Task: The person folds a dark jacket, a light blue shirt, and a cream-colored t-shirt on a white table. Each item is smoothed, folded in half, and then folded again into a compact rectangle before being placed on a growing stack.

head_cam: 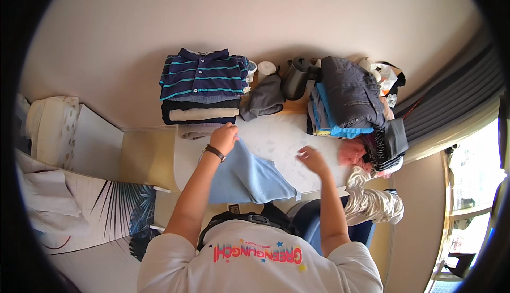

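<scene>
My left hand (224, 137) pinches the upper corner of a light blue knitted garment (247, 175). The garment drapes from those fingers across the white marbled tabletop (271, 133), and its lower part hangs past the front edge. A small white tag shows at its right corner. To the right, my right hand (312, 159) hovers above the tabletop, apart from the garment, with fingers spread, slightly blurred and holding nothing. Just beyond my left hand rises a stack of folded clothes, topped by a navy polo shirt with turquoise stripes (203, 73).
A dark electric kettle (295, 78) and a crumpled grey cloth (263, 98) sit at the back. Right of them, a dark grey jacket (350, 89) tops another clothes pile. A shiny cream garment (374, 205) hangs over a blue bin (312, 229). A bed (71, 205) lies at left.
</scene>
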`<action>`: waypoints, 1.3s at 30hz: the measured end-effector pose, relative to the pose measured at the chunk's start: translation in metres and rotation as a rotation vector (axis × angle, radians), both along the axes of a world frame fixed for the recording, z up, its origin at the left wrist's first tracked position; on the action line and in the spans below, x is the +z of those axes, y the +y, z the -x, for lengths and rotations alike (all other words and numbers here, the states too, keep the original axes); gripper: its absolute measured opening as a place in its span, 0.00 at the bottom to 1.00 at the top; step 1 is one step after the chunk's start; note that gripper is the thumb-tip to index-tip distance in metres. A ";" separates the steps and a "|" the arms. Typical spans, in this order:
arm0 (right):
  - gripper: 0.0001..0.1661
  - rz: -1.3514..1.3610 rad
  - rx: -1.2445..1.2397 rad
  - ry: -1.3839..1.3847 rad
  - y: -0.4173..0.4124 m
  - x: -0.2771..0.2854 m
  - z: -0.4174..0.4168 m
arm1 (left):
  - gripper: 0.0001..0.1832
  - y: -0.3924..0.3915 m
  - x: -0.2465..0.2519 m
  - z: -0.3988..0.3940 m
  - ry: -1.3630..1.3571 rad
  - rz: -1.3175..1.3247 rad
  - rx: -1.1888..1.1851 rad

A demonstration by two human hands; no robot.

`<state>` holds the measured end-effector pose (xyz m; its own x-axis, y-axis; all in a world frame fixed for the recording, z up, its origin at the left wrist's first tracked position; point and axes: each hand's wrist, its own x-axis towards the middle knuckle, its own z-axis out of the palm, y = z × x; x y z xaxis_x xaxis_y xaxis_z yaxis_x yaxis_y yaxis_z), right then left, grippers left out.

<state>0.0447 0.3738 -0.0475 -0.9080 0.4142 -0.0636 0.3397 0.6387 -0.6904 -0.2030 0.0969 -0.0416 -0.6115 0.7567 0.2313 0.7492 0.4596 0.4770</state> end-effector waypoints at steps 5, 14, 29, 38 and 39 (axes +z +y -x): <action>0.40 -0.178 -0.011 -0.171 -0.089 -0.115 0.008 | 0.06 -0.001 -0.036 0.001 0.243 0.111 0.134; 0.09 -0.179 -0.350 -0.010 -0.002 -0.084 0.041 | 0.06 0.008 -0.055 0.006 0.058 -0.010 0.322; 0.39 -0.542 -0.347 -0.186 -0.037 -0.138 -0.020 | 0.40 -0.008 -0.112 -0.144 -0.028 0.295 -0.023; 0.28 -0.443 -0.563 -0.042 -0.056 -0.138 -0.102 | 0.40 -0.086 -0.132 -0.138 0.045 0.293 -0.230; 0.28 -0.395 -0.593 -0.030 -0.057 -0.139 -0.108 | 0.40 -0.091 -0.132 -0.142 0.026 0.268 -0.251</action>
<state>0.1530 0.3170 -0.1864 -0.5223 0.8353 0.1716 0.7231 0.5405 -0.4301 -0.0612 0.0057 -0.1736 -0.3951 0.9185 0.0175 0.8651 0.3655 0.3435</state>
